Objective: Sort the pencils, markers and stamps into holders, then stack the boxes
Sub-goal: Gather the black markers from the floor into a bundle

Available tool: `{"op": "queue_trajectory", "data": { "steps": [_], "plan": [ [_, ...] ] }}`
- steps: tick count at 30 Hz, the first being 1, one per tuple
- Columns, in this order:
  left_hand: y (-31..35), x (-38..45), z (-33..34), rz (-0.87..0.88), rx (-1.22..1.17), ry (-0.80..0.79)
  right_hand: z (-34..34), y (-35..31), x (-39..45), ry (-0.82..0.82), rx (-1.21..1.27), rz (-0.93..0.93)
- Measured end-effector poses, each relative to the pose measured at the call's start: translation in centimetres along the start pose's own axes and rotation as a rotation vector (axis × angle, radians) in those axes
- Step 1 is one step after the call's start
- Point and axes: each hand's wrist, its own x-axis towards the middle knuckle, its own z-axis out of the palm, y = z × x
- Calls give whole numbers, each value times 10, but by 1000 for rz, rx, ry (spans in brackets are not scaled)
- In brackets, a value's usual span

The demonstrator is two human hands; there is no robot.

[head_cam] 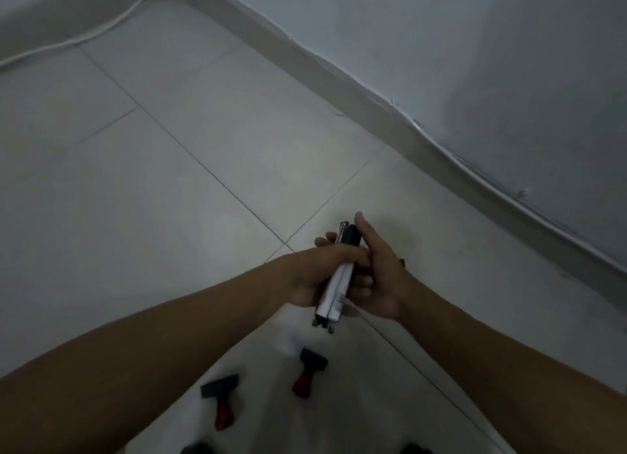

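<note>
Both hands meet over the tiled floor and hold one bundle of markers (336, 284) with white barrels and black caps. My left hand (312, 273) grips the bundle from the left, fingers curled round it. My right hand (376, 277) grips it from the right, thumb lying up along the caps. Two stamps with black bases and red handles lie on the floor below the hands, one stamp (309, 372) to the right and the other stamp (220, 399) to the left. No holder or box is in view.
A wall with a pale skirting board (390, 110) runs diagonally from the top to the right. A white cable (84, 39) lies along the far left wall. Two dark objects, a left one (196, 448) and a right one (415, 449), are cut off at the bottom edge.
</note>
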Motion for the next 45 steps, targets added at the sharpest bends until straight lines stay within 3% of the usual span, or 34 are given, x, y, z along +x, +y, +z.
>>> {"op": "queue_trajectory", "data": {
  "steps": [5,7,10,15,21,26,33,41,45],
  "plan": [
    [20,-108,28,-95,-19,86,83,-33,-86,85,-37,70],
    [28,-162,47,-161,-156,99,122,-45,-130,154,-58,160],
    [52,-262,77,-166,-284,7,191,-71,-212,227,-104,193],
    [110,-425,117,-48,-236,-145,303,-117,-327,303,-26,45],
    [158,-532,147,-67,-96,-318,373,-156,-427,306,83,-164],
    [193,-560,203,42,134,-347,363,-184,-498,226,182,-333],
    [200,-557,317,75,314,-412,302,-195,-602,254,292,-531],
    [190,-530,484,-56,523,-452,187,-200,-718,319,479,-653],
    [190,-509,558,-74,485,-486,134,-214,-774,376,516,-739]
  ]
}}
